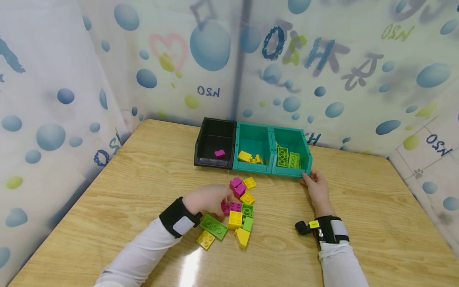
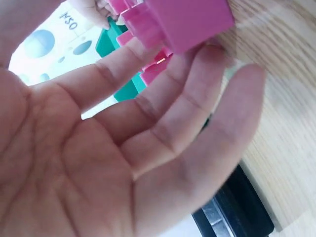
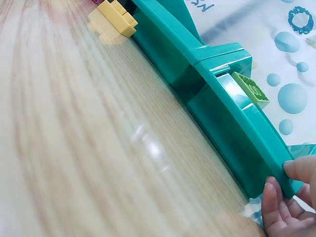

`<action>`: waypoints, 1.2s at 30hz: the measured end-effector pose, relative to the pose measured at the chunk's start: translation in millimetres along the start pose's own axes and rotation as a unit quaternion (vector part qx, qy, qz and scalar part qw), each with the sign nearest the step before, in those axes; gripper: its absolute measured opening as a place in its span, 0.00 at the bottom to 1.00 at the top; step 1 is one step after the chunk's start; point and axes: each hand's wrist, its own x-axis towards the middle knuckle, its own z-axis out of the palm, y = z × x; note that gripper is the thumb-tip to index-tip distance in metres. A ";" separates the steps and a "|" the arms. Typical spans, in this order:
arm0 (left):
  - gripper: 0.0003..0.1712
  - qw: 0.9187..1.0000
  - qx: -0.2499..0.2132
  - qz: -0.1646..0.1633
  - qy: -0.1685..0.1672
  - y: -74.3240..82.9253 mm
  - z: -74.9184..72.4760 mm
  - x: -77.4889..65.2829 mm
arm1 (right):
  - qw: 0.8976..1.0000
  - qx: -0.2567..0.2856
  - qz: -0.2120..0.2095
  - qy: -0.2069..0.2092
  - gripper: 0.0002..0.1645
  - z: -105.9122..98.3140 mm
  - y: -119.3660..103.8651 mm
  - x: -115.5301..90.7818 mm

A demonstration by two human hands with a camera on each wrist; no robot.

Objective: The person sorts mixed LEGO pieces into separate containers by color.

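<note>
In the head view my left hand (image 1: 211, 199) reaches in from the left over a pile of toy building bricks. Its fingertips grip a magenta brick (image 2: 192, 22), seen at the top of the left wrist view; the thumb's tip lies outside that view. Another magenta brick (image 1: 235, 206) sits close beside these fingers. My right hand (image 1: 317, 189) pinches the front right corner of the right teal bin (image 1: 290, 172), thumb over the rim and fingers underneath. Green bricks (image 1: 282, 156) lie in that bin.
Left of it stand a middle teal bin (image 1: 251, 166) with yellow bricks (image 1: 245, 156) and a black bin (image 1: 212, 162) with one magenta brick (image 1: 220, 153). Around the left hand lie a long green brick (image 1: 214, 227), a sloped yellow brick (image 1: 242, 238) and several others. A patterned curtain (image 1: 215, 79) hangs behind.
</note>
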 end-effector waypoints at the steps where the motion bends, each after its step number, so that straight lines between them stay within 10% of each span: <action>1: 0.14 1.000 0.000 -0.003 0.000 -0.3 -0.2 -0.1 | 1.000 0.000 0.000 -0.001 0.23 0.0 -0.2 -0.2; 16: 0.10 0.999 0.013 0.014 0.037 -4.7 -3.6 -2.4 | 1.000 0.001 -0.006 0.003 0.22 -0.2 -0.8 0.5; 27: 0.28 0.993 0.006 0.024 0.113 -10.5 -13.2 -3.9 | 1.000 0.003 -0.004 0.002 0.22 0.0 -2.4 -1.5; 36: 0.13 0.959 0.019 0.071 0.274 -22.5 -19.6 5.2 | 1.000 -0.001 -0.009 -0.001 0.23 -1.8 -2.4 -1.1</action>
